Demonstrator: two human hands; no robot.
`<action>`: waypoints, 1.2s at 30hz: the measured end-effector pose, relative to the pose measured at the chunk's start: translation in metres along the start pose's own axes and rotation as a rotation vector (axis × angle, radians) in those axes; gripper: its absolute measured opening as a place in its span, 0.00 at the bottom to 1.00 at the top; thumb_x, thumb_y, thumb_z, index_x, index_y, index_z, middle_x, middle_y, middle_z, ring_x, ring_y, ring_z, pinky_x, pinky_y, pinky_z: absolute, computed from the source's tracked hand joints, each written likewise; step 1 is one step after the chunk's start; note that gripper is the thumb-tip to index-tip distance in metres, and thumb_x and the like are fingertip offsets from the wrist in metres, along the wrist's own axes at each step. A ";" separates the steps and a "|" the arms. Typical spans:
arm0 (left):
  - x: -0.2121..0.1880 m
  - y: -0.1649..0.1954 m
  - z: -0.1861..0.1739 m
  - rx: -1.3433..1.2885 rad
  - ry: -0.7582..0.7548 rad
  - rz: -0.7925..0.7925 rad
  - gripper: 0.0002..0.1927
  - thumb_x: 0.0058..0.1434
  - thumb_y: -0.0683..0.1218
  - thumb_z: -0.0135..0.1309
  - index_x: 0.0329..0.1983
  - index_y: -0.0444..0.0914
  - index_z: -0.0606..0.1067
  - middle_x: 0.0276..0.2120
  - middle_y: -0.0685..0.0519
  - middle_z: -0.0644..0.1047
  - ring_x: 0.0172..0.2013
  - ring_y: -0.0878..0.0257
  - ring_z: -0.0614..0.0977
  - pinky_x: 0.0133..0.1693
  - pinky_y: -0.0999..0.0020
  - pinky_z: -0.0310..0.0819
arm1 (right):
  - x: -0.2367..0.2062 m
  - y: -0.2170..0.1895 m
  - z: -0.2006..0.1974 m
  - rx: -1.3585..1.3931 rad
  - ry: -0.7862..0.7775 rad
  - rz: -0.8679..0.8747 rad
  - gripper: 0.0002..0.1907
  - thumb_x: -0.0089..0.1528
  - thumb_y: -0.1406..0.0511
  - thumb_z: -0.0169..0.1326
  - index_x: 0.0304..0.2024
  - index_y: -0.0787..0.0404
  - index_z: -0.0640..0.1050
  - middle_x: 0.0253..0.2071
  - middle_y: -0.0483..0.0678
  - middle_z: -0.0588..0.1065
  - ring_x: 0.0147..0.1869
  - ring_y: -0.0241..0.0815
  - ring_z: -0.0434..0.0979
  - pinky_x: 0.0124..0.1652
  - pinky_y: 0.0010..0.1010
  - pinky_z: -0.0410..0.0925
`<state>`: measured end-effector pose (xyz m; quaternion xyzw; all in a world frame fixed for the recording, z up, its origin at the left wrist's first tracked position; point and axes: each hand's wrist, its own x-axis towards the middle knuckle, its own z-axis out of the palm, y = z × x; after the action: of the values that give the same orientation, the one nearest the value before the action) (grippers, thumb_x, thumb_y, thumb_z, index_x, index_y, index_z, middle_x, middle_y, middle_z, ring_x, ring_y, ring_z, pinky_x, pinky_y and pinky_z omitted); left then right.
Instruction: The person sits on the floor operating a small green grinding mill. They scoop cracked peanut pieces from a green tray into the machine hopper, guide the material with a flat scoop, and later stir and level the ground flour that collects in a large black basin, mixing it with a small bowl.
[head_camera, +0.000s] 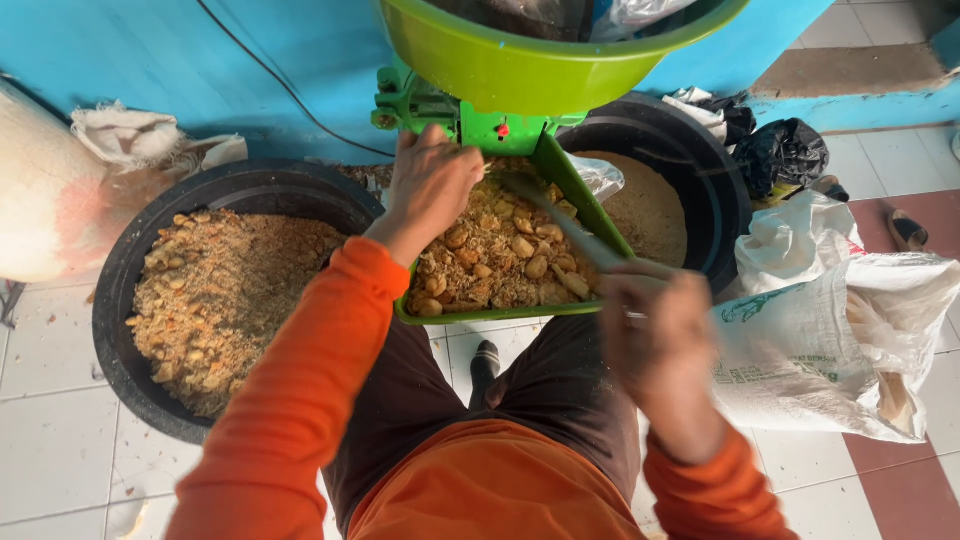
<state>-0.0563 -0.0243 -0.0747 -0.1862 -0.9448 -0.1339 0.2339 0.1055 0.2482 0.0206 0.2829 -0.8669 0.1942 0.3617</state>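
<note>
A green machine with a green tray (470, 314) holds a heap of brown, crumbly stuff with pale nut-like lumps (500, 258). My left hand (432, 186) rests at the tray's far end, near the machine's outlet under a big green hopper bowl (520, 62); its fingers are curled and hidden from above. My right hand (657, 335) is blurred and grips a grey stick-like tool (570, 228) that reaches into the heap. Both my sleeves are orange.
A black tub (125, 300) of the same coarse brown mix stands at left. Another black tub (715, 190) with fine tan meal stands behind the tray at right. White sacks (830, 340) and black bags (785, 150) lie at right. Blue wall behind, tiled floor below.
</note>
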 end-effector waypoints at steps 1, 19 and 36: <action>0.005 0.000 0.004 0.039 -0.053 -0.002 0.08 0.66 0.42 0.59 0.30 0.44 0.80 0.27 0.58 0.81 0.37 0.61 0.72 0.48 0.58 0.61 | -0.006 0.006 -0.013 0.025 0.018 0.059 0.11 0.64 0.76 0.62 0.42 0.67 0.72 0.43 0.55 0.80 0.39 0.44 0.81 0.33 0.29 0.73; -0.014 0.003 -0.041 0.169 -0.514 0.069 0.11 0.55 0.33 0.54 0.20 0.39 0.77 0.25 0.51 0.81 0.53 0.53 0.76 0.60 0.48 0.59 | 0.007 -0.027 0.029 0.172 -0.019 0.014 0.11 0.63 0.77 0.61 0.40 0.67 0.70 0.45 0.55 0.79 0.41 0.46 0.79 0.39 0.33 0.73; -0.025 0.009 -0.034 -0.007 -0.329 0.025 0.16 0.68 0.49 0.50 0.25 0.40 0.77 0.32 0.51 0.79 0.53 0.45 0.72 0.58 0.41 0.60 | 0.016 -0.021 0.012 0.113 -0.024 0.014 0.11 0.62 0.78 0.62 0.40 0.68 0.71 0.44 0.55 0.78 0.41 0.48 0.78 0.41 0.35 0.72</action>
<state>-0.0186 -0.0347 -0.0560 -0.2183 -0.9675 -0.1019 0.0771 0.1036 0.2197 0.0272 0.2992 -0.8609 0.2417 0.3332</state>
